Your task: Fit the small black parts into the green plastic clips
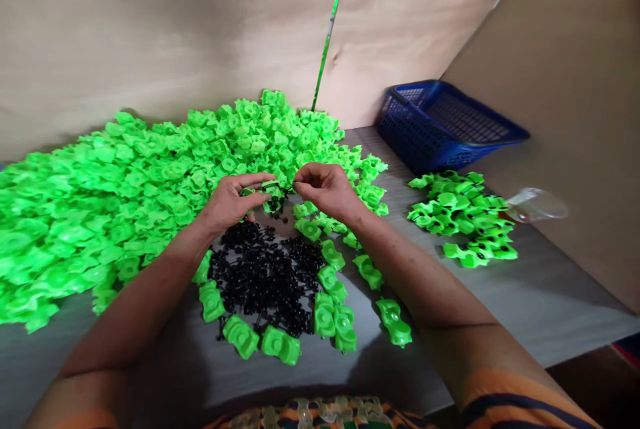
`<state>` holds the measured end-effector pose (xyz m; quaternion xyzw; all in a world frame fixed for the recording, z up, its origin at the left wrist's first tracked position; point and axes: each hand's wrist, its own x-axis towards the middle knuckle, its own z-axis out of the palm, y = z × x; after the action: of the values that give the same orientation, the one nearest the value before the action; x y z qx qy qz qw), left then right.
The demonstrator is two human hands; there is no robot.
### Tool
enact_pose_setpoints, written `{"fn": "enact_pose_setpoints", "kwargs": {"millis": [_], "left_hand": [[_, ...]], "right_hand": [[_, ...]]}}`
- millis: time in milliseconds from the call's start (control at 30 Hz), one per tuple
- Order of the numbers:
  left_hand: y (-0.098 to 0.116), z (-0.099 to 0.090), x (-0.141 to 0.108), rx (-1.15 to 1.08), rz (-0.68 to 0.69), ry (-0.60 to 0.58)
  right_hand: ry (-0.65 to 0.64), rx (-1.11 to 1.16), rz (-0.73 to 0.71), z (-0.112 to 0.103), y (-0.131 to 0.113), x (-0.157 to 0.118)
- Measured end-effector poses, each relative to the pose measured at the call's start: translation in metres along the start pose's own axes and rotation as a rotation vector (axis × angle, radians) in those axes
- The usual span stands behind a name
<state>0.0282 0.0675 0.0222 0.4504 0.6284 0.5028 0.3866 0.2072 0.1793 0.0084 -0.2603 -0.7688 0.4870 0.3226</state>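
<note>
My left hand (233, 202) holds a green plastic piece (273, 195) between thumb and fingers, with small black parts on it. Close on its right, my right hand (325, 189) pinches the end of a small black part (287, 189) that reaches toward the green piece. Below both hands lies a pile of small black parts (270, 275), ringed by several loose green pieces (281, 344). A large heap of green pieces (150, 182) spreads behind my hands and to the left.
A blue basket (425, 142) stands at the back right against the wall. In front of it lies a smaller group of green pieces with black parts (463, 215), beside a clear plastic item (537, 205). A thin green stick (325, 52) rises behind the heap.
</note>
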Motion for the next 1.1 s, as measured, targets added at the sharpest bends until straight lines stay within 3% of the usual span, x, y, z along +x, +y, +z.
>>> {"fn": "enact_pose_setpoints", "kwargs": {"millis": [200, 400, 667, 833, 967, 1100], "left_hand": [[-0.008, 0.000, 0.002, 0.052, 0.026, 0.043], [-0.014, -0.004, 0.007, 0.191, 0.249, 0.188], [-0.010, -0.001, 0.012, -0.217, 0.006, 0.126], [-0.009, 0.001, 0.011, -0.326, -0.016, 0.132], [-0.009, -0.002, 0.011, -0.323, 0.012, 0.136], [-0.009, -0.004, 0.011, -0.286, 0.040, 0.134]], "right_hand": [[0.008, 0.056, 0.006, 0.002, -0.002, -0.001], [0.003, 0.146, 0.020, 0.004, 0.001, -0.001], [-0.108, 0.341, 0.044, 0.010, 0.003, -0.005], [-0.025, 0.322, -0.048, 0.020, 0.006, -0.008], [0.090, 0.285, -0.120, 0.013, 0.013, -0.004], [-0.060, 0.345, 0.031, 0.008, 0.019, 0.001]]}}
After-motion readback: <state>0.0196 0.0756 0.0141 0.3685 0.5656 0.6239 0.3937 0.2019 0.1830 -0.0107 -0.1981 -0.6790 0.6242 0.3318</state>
